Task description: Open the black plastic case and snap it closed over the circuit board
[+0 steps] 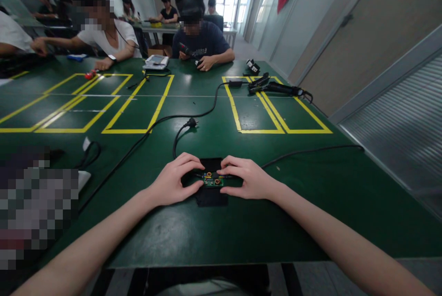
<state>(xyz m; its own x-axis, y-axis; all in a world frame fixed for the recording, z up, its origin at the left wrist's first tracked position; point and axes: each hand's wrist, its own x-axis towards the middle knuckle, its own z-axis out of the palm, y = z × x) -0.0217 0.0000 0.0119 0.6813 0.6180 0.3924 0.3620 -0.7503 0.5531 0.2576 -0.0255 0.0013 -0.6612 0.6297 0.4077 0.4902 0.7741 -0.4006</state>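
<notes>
A small green circuit board (209, 183) with copper-wound coils lies between my hands. My left hand (176, 180) has its thumb and fingers curved around the board's left end. My right hand (246, 179) pinches in at the right end, fingertips over the board. Beneath the board, black flat casing pieces (212, 198) show in front and behind. A black cord ending in a plug (191, 122) runs to the left side, and another black cord (304, 150) leads off to the right. Where the cords join the board is partly covered by my fingers.
A long black cable (165, 118) crosses the green table (165, 236). Yellow tape rectangles mark its far half. Black tools (276, 88) lie at the far right, a grey-white device (155, 62) further back. Two co-workers sit opposite. A blurred-out object (37, 204) lies left.
</notes>
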